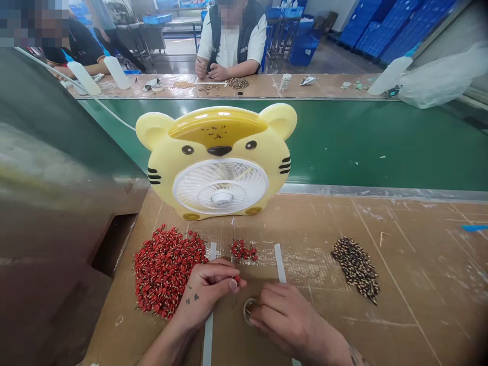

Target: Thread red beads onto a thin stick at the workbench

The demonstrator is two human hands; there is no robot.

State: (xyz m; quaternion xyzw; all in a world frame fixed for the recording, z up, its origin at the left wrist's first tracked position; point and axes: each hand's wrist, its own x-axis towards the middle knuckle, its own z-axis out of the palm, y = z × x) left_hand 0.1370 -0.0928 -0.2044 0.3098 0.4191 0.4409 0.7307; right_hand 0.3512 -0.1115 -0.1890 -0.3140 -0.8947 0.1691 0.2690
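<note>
Between the thumb and fingers of my left hand is a small red piece, pinched over the brown cardboard mat. My right hand has its fingers curled together at a small round clear dish; whatever those fingertips hold, if anything, is hidden. Beside my left hand lies a large heap of small red pieces with thin pale and dark ends. A little cluster of the same red pieces sits just beyond my hands. Farther right is a pile of small black and tan pieces.
A yellow animal-shaped fan stands at the table's far side. Behind it runs a green belt. Across the belt, a person works at a bench with small piles and white squeeze bottles. A metal housing stands on the left.
</note>
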